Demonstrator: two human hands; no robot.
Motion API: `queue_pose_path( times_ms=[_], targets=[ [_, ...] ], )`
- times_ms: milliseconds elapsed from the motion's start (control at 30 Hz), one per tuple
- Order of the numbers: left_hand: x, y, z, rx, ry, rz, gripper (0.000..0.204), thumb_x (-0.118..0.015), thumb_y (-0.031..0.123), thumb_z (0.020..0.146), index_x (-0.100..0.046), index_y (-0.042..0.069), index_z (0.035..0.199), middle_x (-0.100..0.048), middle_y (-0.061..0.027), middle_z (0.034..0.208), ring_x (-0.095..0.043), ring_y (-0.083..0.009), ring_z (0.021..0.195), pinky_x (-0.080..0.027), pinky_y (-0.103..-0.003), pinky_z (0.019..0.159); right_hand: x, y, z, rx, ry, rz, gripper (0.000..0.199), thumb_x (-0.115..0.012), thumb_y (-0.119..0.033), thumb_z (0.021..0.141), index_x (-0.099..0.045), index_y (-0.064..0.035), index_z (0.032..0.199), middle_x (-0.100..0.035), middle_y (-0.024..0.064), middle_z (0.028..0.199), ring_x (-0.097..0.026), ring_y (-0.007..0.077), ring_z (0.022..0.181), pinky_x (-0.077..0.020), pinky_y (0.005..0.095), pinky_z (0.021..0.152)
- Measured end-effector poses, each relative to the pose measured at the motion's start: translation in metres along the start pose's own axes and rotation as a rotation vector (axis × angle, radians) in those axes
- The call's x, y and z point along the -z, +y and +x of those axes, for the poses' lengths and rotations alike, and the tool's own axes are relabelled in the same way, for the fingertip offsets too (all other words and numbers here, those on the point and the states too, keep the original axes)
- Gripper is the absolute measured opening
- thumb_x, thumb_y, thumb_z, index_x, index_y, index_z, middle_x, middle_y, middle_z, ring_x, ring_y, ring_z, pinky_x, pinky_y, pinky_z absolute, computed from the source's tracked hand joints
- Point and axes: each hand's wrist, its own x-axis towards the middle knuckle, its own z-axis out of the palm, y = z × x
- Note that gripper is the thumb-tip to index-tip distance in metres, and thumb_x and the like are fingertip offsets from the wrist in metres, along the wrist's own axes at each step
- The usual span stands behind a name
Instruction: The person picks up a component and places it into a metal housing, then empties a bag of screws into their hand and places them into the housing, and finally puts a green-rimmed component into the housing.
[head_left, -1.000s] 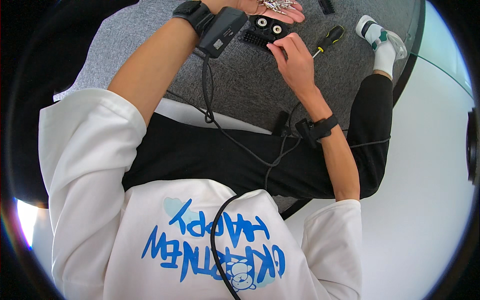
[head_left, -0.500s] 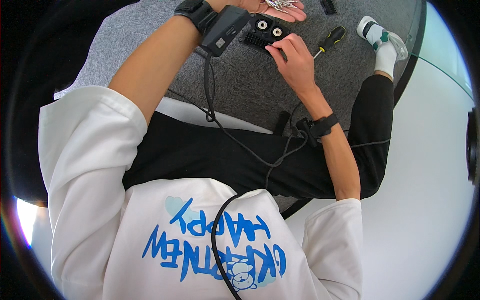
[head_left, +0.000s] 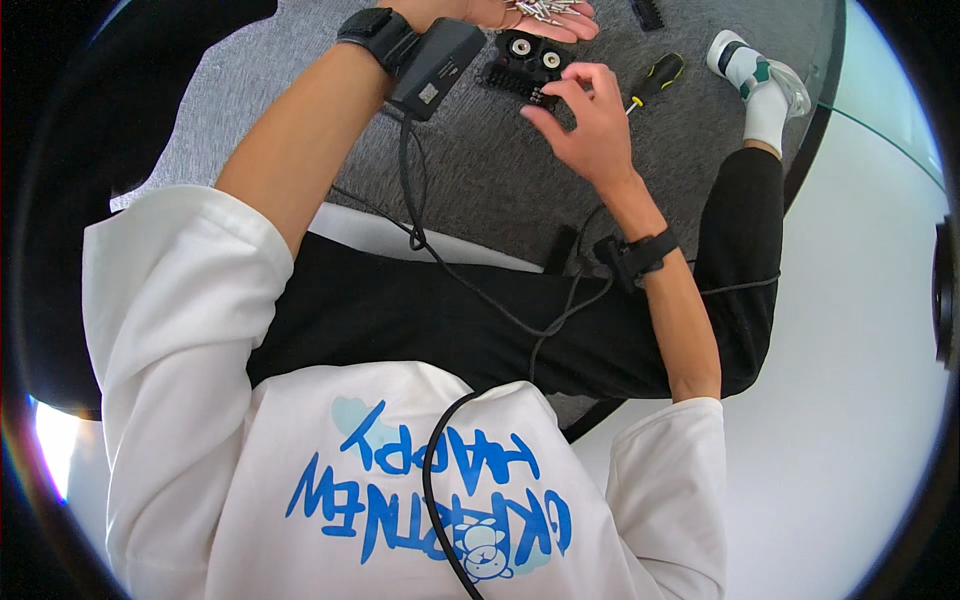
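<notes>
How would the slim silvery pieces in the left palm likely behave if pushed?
The slim silvery pieces would probably scatter, lying loose on the open left hand. They look stiff, being straight, and likely slippery, given their shine.

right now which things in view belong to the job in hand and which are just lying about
Likely part of the job:
small silvery pieces, on the left hand
black block, by the right hand

Seemingly just lying about:
screwdriver
dark strip, top edge

Downward fisheye view from head height
</notes>
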Motion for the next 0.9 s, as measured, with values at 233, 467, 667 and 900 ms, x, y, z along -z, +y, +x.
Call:
queue_pose_path(
  times_ms=[233, 467, 667, 900],
  targets=[
    [-0.004, 0.014, -0.011, -0.019, 0.053, 0.015, 0.035, -0.038, 0.011, 0.108, -0.055, -0.013, 0.126, -0.069, -0.0273, 0.118, -0.071, -0.0341, 0.107, -0.061, -0.043, 0.093, 0.000, 0.005, 0.003, -0.049, -0.064, -0.028, 0.067, -0.090, -0.027, 0.073, -0.052, -0.0047, 0.124, -0.047, 0.0192, 0.136, -0.055, 0.0416, 0.117, -0.0491, 0.0469, 0.100],
    [-0.032, 0.028, -0.025, -0.163, 0.246, 0.286, 0.043, -0.043, 0.015, 0.107, -0.048, -0.013, 0.140, -0.061, -0.0260, 0.133, -0.065, -0.0304, 0.121, -0.056, -0.035, 0.106, 0.008, 0.009, 0.018, -0.187, -0.114, 0.191, 0.077, -0.086, -0.014, 0.073, -0.044, -0.0036, 0.137, -0.055, 0.0209, 0.129, -0.057, 0.0408, 0.118, -0.0489, 0.0462, 0.101],
    [-0.041, 0.040, -0.016, -0.188, 0.350, 0.186, 0.042, -0.041, 0.015, 0.108, -0.049, -0.013, 0.138, -0.062, -0.0253, 0.132, -0.066, -0.0304, 0.118, -0.058, -0.034, 0.103, 0.028, 0.033, 0.025, -0.391, -0.027, 0.194, 0.079, -0.084, -0.014, 0.072, -0.044, -0.0033, 0.139, -0.056, 0.0204, 0.129, -0.058, 0.0404, 0.118, -0.0491, 0.0450, 0.101],
    [-0.061, 0.036, 0.027, -0.173, 0.365, 0.116, 0.040, -0.040, 0.013, 0.108, -0.050, -0.014, 0.136, -0.063, -0.0263, 0.130, -0.068, -0.0314, 0.115, -0.061, -0.036, 0.098, 0.049, 0.076, 0.019, -0.473, 0.021, 0.192, 0.079, -0.083, -0.012, 0.073, -0.043, -0.0028, 0.141, -0.054, 0.0205, 0.132, -0.057, 0.0388, 0.121, -0.0479, 0.0445, 0.104]
  ],
)
